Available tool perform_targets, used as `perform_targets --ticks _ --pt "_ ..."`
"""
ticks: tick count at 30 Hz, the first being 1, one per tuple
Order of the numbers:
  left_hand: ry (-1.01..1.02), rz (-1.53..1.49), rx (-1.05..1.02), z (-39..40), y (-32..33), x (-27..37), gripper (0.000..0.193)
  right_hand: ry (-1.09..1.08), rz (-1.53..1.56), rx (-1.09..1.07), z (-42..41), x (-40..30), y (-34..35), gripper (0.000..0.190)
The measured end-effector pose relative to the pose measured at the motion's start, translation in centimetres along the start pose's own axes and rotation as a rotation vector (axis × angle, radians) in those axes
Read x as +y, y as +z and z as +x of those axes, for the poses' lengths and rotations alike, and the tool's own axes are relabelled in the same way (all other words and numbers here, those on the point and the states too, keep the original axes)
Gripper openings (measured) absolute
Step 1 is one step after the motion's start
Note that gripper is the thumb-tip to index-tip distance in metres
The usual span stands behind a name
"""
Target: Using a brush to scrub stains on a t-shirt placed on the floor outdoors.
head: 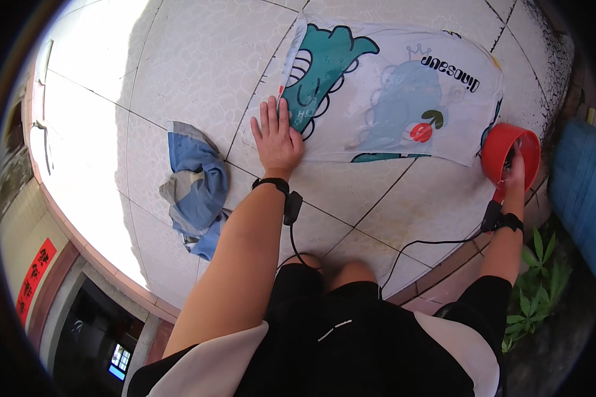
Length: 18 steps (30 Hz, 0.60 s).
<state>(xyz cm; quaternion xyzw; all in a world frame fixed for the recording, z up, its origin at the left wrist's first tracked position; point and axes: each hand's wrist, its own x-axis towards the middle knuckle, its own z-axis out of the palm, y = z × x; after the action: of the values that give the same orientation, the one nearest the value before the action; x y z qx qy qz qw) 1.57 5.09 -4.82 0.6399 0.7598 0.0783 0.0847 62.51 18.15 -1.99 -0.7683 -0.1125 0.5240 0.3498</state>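
My left hand lies palm down, its fingers slightly spread, on the left edge of a wet white cloth. The cloth is spread flat on the tiled floor, printed with green dinosaurs, a cherry and lettering. Beside its lower right corner is a red plastic water dipper, its handle pointing towards me. My right hand reaches into the dipper's bowl. Something dark shows at the fingers, but I cannot tell what it is or whether they grip it. Left of my left forearm lies a crumpled blue and grey cloth.
Pale floor tiles extend around the cloths, sunlit at far left. On the right, past a brick edging, are a blue object and a leafy plant. A dark doorway stands at lower left. Black cables run from both wristbands.
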Motion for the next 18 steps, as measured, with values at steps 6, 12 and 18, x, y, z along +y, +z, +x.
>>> perform_targets --ticks 6,12,18 --pt "-0.024 -0.030 0.001 -0.3 -0.3 -0.2 0.068 -0.473 -0.080 0.098 -14.1 -1.1 13.3 0.040" --pt "0.003 -0.029 -0.004 0.3 1.1 1.1 0.070 -0.967 -0.431 -0.410 -24.0 11.8 33.6 0.050" --pt "0.007 0.001 0.010 -0.3 1.5 0.2 0.071 -1.226 -0.823 -0.317 -21.4 15.3 32.4 0.042"
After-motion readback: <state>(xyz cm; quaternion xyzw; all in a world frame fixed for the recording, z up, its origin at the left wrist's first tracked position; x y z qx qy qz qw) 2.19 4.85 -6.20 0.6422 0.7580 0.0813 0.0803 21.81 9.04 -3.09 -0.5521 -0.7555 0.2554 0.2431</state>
